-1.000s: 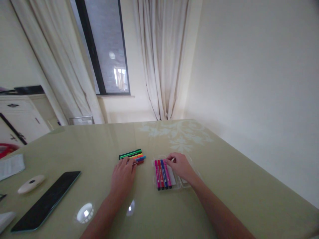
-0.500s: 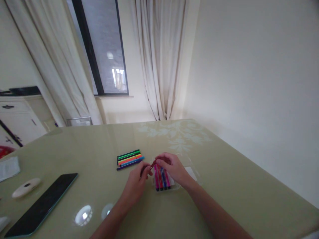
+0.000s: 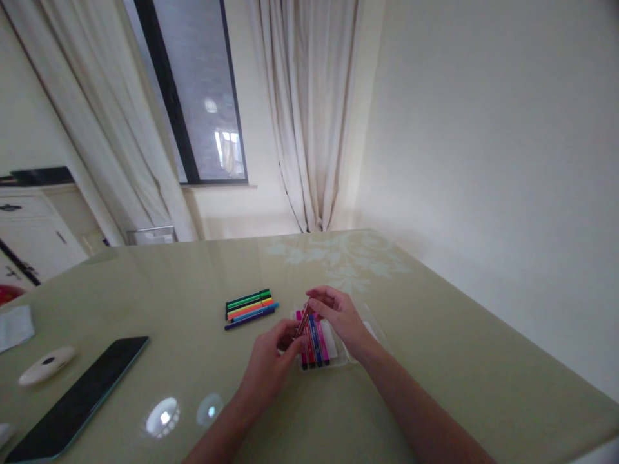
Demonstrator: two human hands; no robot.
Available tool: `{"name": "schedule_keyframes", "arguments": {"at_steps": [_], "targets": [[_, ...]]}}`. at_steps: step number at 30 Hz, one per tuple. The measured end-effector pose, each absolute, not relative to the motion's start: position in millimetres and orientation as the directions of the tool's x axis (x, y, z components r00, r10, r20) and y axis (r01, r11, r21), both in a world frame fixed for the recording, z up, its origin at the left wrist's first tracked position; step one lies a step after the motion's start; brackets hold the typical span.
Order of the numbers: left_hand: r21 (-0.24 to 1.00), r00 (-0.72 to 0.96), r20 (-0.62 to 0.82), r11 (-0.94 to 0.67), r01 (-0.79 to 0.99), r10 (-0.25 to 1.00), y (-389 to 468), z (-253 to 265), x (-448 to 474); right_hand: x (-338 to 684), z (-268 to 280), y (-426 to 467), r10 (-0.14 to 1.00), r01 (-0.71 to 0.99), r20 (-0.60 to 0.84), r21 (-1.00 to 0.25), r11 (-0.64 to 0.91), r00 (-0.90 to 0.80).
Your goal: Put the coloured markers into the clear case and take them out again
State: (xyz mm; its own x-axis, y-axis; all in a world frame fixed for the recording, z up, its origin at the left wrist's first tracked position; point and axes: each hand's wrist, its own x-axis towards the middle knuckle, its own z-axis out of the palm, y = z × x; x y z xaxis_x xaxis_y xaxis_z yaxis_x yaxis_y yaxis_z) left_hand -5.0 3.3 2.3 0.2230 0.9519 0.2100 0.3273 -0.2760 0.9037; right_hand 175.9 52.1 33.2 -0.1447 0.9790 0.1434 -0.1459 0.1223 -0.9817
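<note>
The left hand point(image 3: 269, 362) and right hand point(image 3: 339, 317) both pinch a dark red marker point(image 3: 304, 320), slanted over the marker row point(image 3: 318, 347) in the clear case point(image 3: 342, 356), apparently orienting it; next calls for squaring and lowering it.

Over the box point(image 3: 341, 358), the 2 ends of a dark red pen point(image 3: 304, 320) are hidden in the left hand point(image 3: 267, 359) and the right hand point(image 3: 339, 318). The left thumb covers part of a pink pen point(image 3: 304, 358) in the box; the right hand covers some of the box itself. Far left of the box, the picture's edges cut off a paper point(image 3: 15, 327), a black tablet point(image 3: 80, 396), a white thing point(image 3: 4, 432) and a red thing point(image 3: 9, 294), the last 2 too little shown to name.
</note>
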Motion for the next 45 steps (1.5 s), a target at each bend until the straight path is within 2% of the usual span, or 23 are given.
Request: {"name": "schedule_keyframes", "arguments": {"at_steps": [3,6,8,11,15,19,24,30,34,39,45], "targets": [[0.716,0.357,0.29,-0.448,0.535,0.888,-2,-3,-4,183,34,57,0.989,-0.167,0.141,-0.977,0.13,-0.054],[0.478,0.559,0.28,-0.618,0.624,0.781,-5,-10,-1,201,34,66,0.988,-0.124,0.144,-0.981,0.148,0.048],[0.399,0.607,0.24,-0.646,0.65,0.758,-6,-13,0,214,32,72,0.99,-0.037,0.131,-0.99,0.133,0.043],[0.338,0.567,0.227,-0.61,0.717,0.792,-4,-13,0,227,26,79,0.997,0.091,0.073,-0.993,0.076,-0.037],[0.309,0.555,0.242,-0.606,0.733,0.796,0,-12,-5,224,13,83,0.993,0.157,0.021,-0.987,0.04,-0.118],[0.3,0.562,0.282,-0.628,0.718,0.778,-1,-12,-5,211,2,83,0.989,0.199,0.021,-0.979,0.05,-0.145],[0.22,0.589,0.261,-0.641,0.735,0.765,-3,-11,0,203,-5,82,0.987,0.281,0.048,-0.955,0.091,-0.156],[0.19,0.594,0.245,-0.639,0.746,0.766,-6,-9,2,200,-3,77,0.968,0.517,0.207,-0.818,0.252,-0.143],[0.198,0.596,0.265,-0.647,0.736,0.758,-6,-10,1,200,2,74,0.96,0.625,0.217,-0.729,0.279,-0.176],[0.199,0.593,0.258,-0.643,0.74,0.763,-6,-10,2,201,3,73,0.948,0.689,0.226,-0.651,0.318,-0.224],[0.21,0.568,0.261,-0.62,0.756,0.781,-9,-7,5,200,3,70,0.948,0.699,0.214,-0.64,0.317,-0.234]]}}
